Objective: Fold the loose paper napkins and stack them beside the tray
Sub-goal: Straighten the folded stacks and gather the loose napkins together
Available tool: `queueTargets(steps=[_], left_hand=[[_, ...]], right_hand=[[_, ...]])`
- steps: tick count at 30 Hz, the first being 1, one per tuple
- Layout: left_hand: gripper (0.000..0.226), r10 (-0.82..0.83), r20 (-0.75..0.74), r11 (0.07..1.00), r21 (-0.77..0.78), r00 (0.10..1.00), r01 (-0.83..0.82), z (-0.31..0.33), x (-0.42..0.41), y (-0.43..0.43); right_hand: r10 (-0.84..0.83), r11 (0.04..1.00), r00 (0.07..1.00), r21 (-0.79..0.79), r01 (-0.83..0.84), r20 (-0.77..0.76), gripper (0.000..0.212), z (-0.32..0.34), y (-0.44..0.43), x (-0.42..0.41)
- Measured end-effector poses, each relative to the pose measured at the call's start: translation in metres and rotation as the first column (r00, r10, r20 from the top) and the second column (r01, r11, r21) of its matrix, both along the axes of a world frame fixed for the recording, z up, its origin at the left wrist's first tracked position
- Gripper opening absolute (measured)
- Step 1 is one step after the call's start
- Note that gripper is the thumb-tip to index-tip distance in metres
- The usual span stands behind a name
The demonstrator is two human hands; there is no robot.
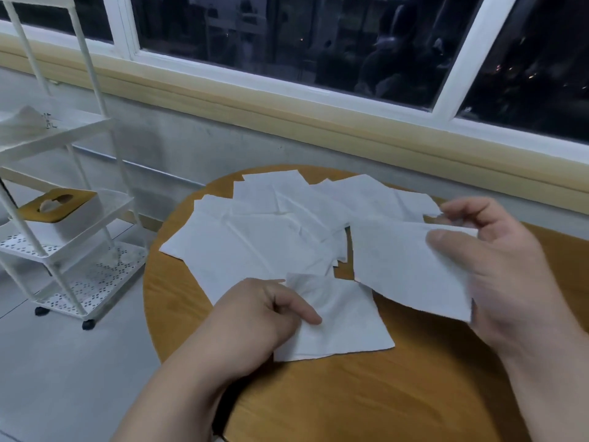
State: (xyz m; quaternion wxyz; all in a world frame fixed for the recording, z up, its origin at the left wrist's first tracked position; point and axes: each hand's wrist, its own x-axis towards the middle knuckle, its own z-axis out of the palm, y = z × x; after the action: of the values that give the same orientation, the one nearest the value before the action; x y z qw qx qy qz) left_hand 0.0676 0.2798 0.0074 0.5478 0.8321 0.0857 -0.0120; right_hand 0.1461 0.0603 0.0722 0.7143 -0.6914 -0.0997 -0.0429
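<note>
Watching the head feed, I start at the far left, where a white wheeled rack (68, 186) stands on the grey floor (63, 384) with a wood-lidded tissue box (55, 215) on a middle shelf. Right of it is the round wooden table (350, 400), its far edge close to the wall (223, 148) under the window (318, 43). Over the table's far half lie the loose napkins (255, 240), white sheets flat and overlapping in a rough fan; I cannot count them. Nearer to me, the left hand (261, 317) rests at the near edge of that fan, forearm running in from the lower left. Its fingers are curled at the left edge of a small napkin (350, 323), gripping it there, with the forefinger laid along the top of the sheet; the thumb is hidden. This small napkin lies on the wood, crumpled near the knuckles and flat toward its near right corner. Right of it, a raised napkin (401, 266) is held above the table, its lower left corner just over the small one's far right corner. The right hand (500, 263) pinches its right edge, thumb on the side facing me and fingers behind
</note>
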Motion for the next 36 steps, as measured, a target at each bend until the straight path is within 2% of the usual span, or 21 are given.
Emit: queueTargets(steps=[2, 5, 7, 9, 11, 14, 17, 21, 24, 27, 32, 34, 36], left_hand=[[0.045, -0.012, -0.009, 1.0, 0.009, 1.0, 0.012, -0.002, 0.001, -0.005], [0.033, -0.054, 0.024, 0.998, 0.037, 0.998, 0.053, -0.004, 0.0, -0.009], [0.026, -0.034, 0.048, 0.999, 0.026, 0.998, 0.032, -0.008, 0.002, -0.006], [0.011, -0.046, 0.038, 0.998, -0.029, 0.998, 0.047, -0.012, 0.005, -0.002], [0.019, -0.058, 0.018, 0.993, -0.101, 0.998, 0.06, -0.011, 0.002, 0.001], [0.014, -0.041, 0.028, 0.992, -0.115, 0.999, 0.044, -0.004, -0.003, 0.005], [0.015, -0.05, 0.028, 0.984, -0.167, 0.998, 0.054, 0.002, -0.003, 0.005], [0.035, -0.118, 0.049, 0.974, -0.19, 0.992, 0.125, -0.001, -0.002, 0.005], [0.038, -0.176, 0.082, 0.976, -0.118, 0.981, 0.185, -0.001, -0.002, 0.002], [0.03, -0.197, 0.114, 0.975, -0.085, 0.974, 0.207, -0.001, -0.002, -0.005], [0.017, -0.113, 0.088, 0.992, 0.06, 0.99, 0.108, -0.004, 0.004, -0.013], [0.03, -0.073, 0.09, 0.994, 0.093, 0.993, 0.064, -0.004, 0.005, -0.016], [0.038, -0.058, 0.069, 0.99, 0.129, 0.996, 0.049, -0.002, 0.005, -0.02]], right_hand=[[0.112, 0.993, 0.994, 0.038, -0.112, -0.006, 0.036, 0.006, -0.005, -0.012], [0.311, 0.937, 0.95, 0.176, -0.301, -0.034, 0.033, 0.006, -0.006, -0.022], [0.36, 0.919, 0.93, 0.2, -0.339, -0.077, 0.033, -0.006, -0.003, -0.019], [0.301, 0.951, 0.943, 0.123, -0.285, -0.141, 0.038, -0.03, 0.003, -0.013], [0.155, 0.985, 0.976, -0.051, -0.165, -0.152, 0.036, -0.054, 0.009, -0.008], [-0.007, 0.967, 0.997, -0.256, -0.014, -0.083, 0.028, -0.072, 0.011, -0.004], [-0.059, 0.955, 0.998, -0.292, 0.055, -0.006, 0.021, -0.075, 0.01, 0.0], [-0.091, 0.938, 0.996, -0.334, 0.088, 0.008, 0.02, -0.08, 0.009, 0.004], [-0.067, 0.948, 0.998, -0.31, 0.068, 0.012, 0.021, -0.08, 0.011, 0.004], [-0.04, 0.94, 0.999, -0.339, 0.049, 0.034, 0.023, -0.082, 0.013, 0.003], [-0.053, 0.931, 0.997, -0.358, 0.072, 0.061, 0.021, -0.08, 0.007, 0.004], [-0.123, 0.924, 0.988, -0.352, 0.147, 0.089, 0.021, -0.077, -0.001, 0.012], [-0.206, 0.846, 0.968, -0.471, 0.25, 0.143, 0.023, -0.076, -0.014, 0.025]])
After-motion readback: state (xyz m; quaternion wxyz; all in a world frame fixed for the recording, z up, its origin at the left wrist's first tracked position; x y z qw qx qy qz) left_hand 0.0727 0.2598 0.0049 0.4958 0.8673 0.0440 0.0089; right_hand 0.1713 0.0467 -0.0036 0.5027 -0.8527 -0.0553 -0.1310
